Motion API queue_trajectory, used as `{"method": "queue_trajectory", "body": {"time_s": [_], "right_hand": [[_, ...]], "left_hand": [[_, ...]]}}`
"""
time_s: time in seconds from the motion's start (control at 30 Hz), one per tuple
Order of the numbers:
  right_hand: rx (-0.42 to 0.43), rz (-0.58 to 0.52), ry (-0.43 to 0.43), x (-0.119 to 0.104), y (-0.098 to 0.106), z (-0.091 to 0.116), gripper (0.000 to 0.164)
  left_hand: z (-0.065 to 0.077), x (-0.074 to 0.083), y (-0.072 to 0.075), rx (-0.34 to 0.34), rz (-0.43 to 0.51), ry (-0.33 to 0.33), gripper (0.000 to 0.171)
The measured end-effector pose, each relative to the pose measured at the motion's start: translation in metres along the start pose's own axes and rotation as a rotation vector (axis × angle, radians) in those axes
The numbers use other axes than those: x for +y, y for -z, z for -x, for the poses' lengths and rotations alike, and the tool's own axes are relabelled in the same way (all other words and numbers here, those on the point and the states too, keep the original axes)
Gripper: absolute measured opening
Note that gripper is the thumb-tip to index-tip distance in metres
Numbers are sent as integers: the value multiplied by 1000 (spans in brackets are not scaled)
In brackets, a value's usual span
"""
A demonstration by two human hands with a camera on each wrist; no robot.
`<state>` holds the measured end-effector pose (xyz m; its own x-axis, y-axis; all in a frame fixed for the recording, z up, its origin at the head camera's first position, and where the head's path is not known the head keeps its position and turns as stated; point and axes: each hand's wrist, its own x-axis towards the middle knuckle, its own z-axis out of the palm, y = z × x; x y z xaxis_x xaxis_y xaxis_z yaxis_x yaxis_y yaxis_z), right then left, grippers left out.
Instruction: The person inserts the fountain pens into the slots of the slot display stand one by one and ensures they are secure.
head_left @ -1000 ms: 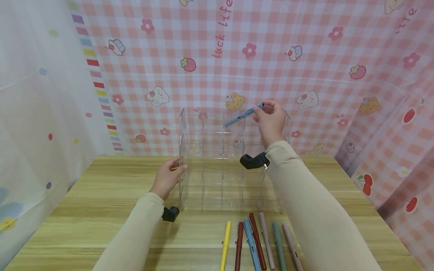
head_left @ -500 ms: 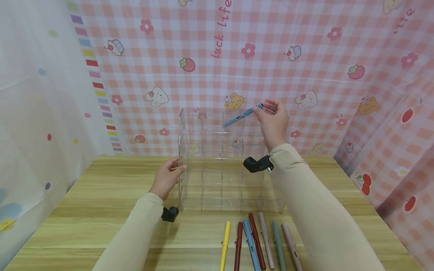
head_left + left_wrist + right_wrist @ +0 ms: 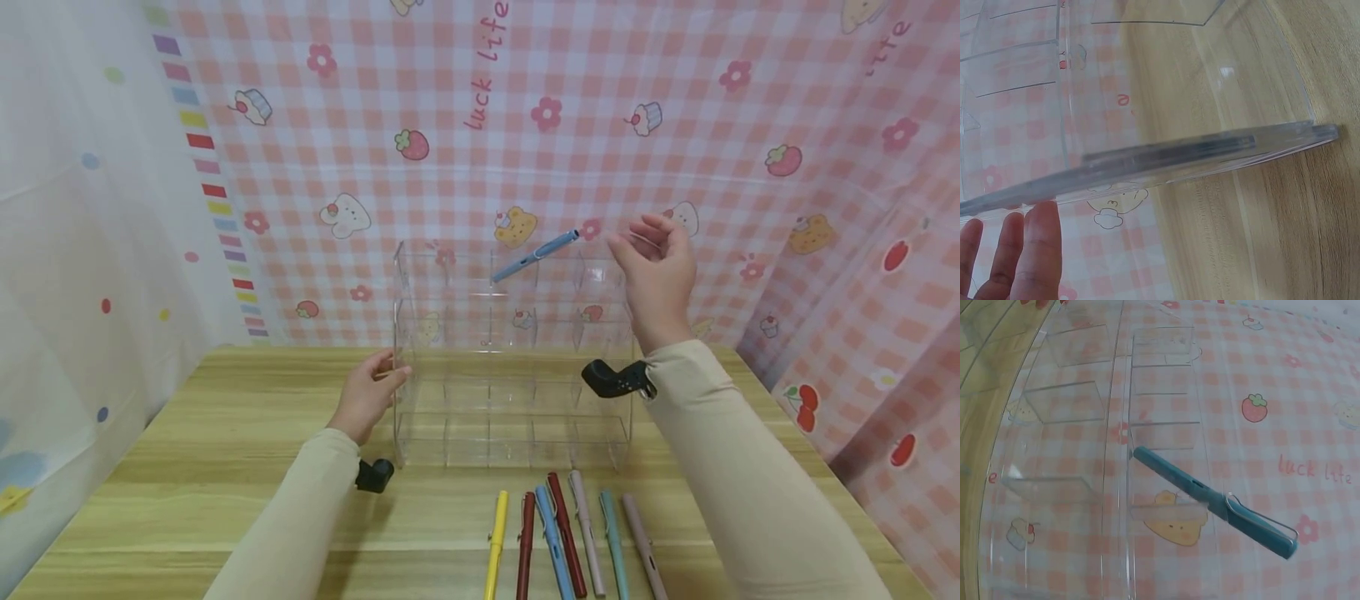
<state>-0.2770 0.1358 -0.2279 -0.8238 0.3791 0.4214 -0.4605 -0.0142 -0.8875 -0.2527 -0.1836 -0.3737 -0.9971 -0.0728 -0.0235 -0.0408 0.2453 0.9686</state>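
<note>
A blue fountain pen (image 3: 536, 255) lies tilted in the top tier of a clear acrylic rack (image 3: 512, 429), its lower end against a divider and its clip end raised. To the right of that pen, my right hand (image 3: 660, 279) is in the air with fingers loosely bent and nothing held. The right wrist view shows the same pen (image 3: 1210, 500) apart from any finger. My left hand (image 3: 367, 393) touches the rack's left side panel; in the left wrist view, straight fingers (image 3: 1038, 250) meet the panel's outer face (image 3: 1166, 156).
In front of the rack, several pens lie on the wooden table: yellow (image 3: 497, 542), dark red (image 3: 527, 546), blue (image 3: 553, 542), green (image 3: 613, 542) and pinkish (image 3: 643, 542) ones among them. A checked curtain (image 3: 450, 100) hangs behind the rack.
My right hand has let go of the blue fountain pen and moved to the right. The pen stays tilted in the top tier. My left hand keeps its place.
</note>
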Motion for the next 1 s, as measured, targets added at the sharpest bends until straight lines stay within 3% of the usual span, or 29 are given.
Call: {"method": "queue_trajectory", "body": {"time_s": [0.27, 0.57, 0.8, 1.0], "right_hand": [[0, 10, -11, 3, 35, 8, 40], [-56, 107, -75, 15, 72, 20, 32], [-163, 293, -143, 35, 102, 35, 30], [-250, 393, -182, 54, 124, 51, 40]], "left_hand": [[0, 0, -1, 2, 11, 5, 56], [2, 0, 0, -11, 16, 20, 58], [1, 0, 1, -8, 14, 23, 58], [0, 0, 0, -8, 17, 20, 59]]}}
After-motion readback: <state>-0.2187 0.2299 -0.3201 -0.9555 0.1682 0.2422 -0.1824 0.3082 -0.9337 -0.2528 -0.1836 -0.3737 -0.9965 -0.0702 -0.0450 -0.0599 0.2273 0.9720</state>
